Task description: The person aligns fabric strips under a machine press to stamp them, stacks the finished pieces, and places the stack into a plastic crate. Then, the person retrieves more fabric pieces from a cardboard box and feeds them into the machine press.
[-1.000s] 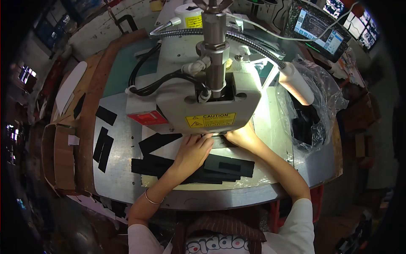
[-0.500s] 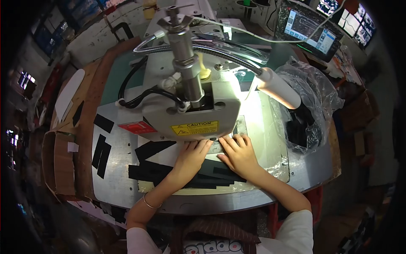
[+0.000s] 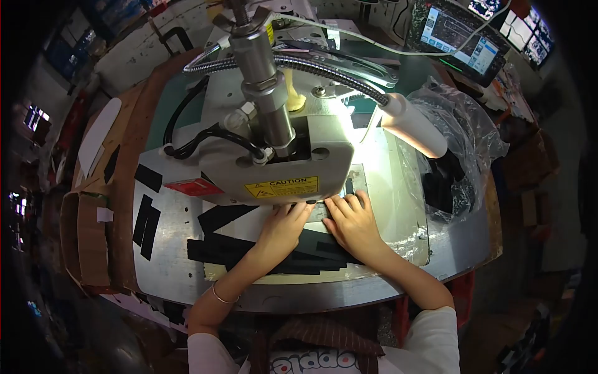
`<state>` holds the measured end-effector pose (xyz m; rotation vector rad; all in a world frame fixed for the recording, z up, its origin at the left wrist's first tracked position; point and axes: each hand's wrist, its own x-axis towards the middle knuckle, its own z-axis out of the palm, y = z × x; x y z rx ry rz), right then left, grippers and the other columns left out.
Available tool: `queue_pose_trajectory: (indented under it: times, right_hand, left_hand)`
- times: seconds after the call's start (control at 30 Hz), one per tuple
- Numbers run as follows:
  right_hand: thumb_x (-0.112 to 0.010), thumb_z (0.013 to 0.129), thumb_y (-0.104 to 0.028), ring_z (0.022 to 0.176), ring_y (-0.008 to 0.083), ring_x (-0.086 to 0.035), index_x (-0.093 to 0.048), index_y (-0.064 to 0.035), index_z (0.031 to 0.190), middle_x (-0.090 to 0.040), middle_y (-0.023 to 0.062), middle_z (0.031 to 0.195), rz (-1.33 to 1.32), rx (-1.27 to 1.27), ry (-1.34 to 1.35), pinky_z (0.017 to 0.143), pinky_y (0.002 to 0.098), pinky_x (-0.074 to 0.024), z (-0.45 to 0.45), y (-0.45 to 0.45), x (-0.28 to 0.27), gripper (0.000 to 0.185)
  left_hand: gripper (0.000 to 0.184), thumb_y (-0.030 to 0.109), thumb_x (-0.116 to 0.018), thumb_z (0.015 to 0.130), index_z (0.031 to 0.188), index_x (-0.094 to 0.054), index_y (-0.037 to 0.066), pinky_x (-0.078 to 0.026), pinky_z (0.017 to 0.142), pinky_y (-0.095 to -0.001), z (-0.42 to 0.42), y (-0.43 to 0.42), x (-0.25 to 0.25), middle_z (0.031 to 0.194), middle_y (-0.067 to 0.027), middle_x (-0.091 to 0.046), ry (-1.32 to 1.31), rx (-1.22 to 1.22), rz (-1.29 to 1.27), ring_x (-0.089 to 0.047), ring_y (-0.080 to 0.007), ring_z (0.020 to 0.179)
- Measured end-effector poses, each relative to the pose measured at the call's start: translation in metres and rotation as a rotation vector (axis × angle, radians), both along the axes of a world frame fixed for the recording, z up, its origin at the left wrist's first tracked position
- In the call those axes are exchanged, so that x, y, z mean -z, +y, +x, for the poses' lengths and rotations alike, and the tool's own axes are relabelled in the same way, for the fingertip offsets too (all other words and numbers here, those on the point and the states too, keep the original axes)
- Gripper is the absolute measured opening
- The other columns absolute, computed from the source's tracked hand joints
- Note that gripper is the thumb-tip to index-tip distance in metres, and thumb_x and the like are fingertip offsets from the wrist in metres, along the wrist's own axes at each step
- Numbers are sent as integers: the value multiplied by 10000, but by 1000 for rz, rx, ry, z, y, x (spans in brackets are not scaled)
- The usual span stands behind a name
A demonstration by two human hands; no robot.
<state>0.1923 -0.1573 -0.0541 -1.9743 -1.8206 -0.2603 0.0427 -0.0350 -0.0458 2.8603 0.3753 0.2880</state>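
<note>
My left hand (image 3: 283, 232) lies palm down at the front edge of a sewing-type machine head (image 3: 274, 174) with a yellow caution label. Its fingers are stretched forward, the tips partly hidden at that edge. My right hand (image 3: 355, 221) rests beside it, fingers spread over a small metal plate (image 3: 319, 214). A tiny dark piece (image 3: 311, 202) shows between the fingertips of both hands; whether either hand grips it is unclear. Below my hands lie several overlapping black fabric strips (image 3: 215, 249), partly under my left forearm. Another black piece (image 3: 225, 215) sits left of my left hand.
More black strips (image 3: 146, 227) lie on the metal table (image 3: 168, 268) at left. A clear plastic bag (image 3: 464, 124) with black pieces stands at right, under a white lamp (image 3: 416, 128). A cardboard box (image 3: 93, 240) is at the left edge, a screen (image 3: 458, 40) at the back.
The view has shifted a little, so the machine head appears farther left and higher. Both hands stay at its front edge, the right fingers slightly raised and spread. The black strips stay put.
</note>
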Motion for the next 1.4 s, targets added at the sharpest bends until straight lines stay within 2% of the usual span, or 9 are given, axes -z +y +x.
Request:
queue_pose_trajectory:
  times: [0.53,0.67,0.9,1.03,1.07,1.23,1.27,1.37,1.4]
  right_hand:
    - [-644,805,-229,915,243,-506,-586,-10,1074,-580,106,1096,63,-201,202,873,374,-376,6,2,-4,352]
    - [-718,727,-330,880,246,-485,-585,-58,1011,-550,83,980,-13,-261,295,781,351,-376,-3,-11,-13,415]
    - [-745,666,-395,890,246,-457,-564,-61,951,-498,81,961,-116,-216,307,791,351,-352,0,-8,-4,475]
    - [-760,696,-272,825,227,-460,-560,-94,890,-506,51,849,-132,-257,537,773,332,-343,14,-10,-9,330]
    - [-758,705,-256,804,218,-467,-571,-96,870,-513,46,816,-156,-241,609,775,327,-343,17,-11,-10,297]
    - [-751,736,-202,719,184,-493,-616,-96,793,-547,36,710,-300,-304,1153,794,304,-345,17,-14,-26,180]
    - [-755,734,-240,870,209,-489,-643,-84,853,-574,35,821,-401,-301,1152,800,305,-366,15,-14,-25,225]
    - [-757,719,-325,909,223,-485,-628,-79,978,-587,39,918,-234,-405,736,838,327,-357,7,-12,-17,379]
    - [-750,701,-378,958,244,-486,-572,-83,1140,-566,52,1034,-230,-463,552,843,335,-350,7,-12,-21,559]
  left_hand:
    - [556,-97,-521,700,1232,-524,64,-487,769,-381,-5,4,-4,1099,-115,-530,-105,-64,0,-557,-299,964]
    - [505,-99,-521,694,1176,-548,50,-486,768,-391,-15,8,-5,1078,-130,-558,-113,-105,-1,-564,-306,959]
    - [421,24,-567,748,1169,-543,34,-462,823,-418,-19,22,4,1058,-130,-572,-21,-126,-58,-547,-319,994]
    - [370,123,-602,798,1153,-549,34,-421,915,-411,-37,34,-14,1130,-156,-558,-175,33,-257,-510,-338,1063]
    - [365,191,-619,813,1137,-548,39,-368,992,-392,-48,36,-26,1204,-153,-540,-104,4,-417,-473,-324,1147]
    - [289,205,-571,836,1070,-501,51,-278,1059,-419,-94,39,-6,1244,-137,-523,-319,-87,-738,-370,-312,1295]
    - [258,200,-558,845,1044,-494,50,-270,1062,-422,-93,32,3,1242,-142,-520,-368,-118,-751,-360,-323,1301]
    - [113,92,-442,911,989,-473,16,-278,1046,-410,-77,12,16,1204,-151,-522,-467,-282,-763,-374,-328,1284]
    - [116,81,-434,916,1002,-478,16,-290,1037,-395,-72,9,16,1189,-146,-530,-496,-280,-762,-391,-313,1269]
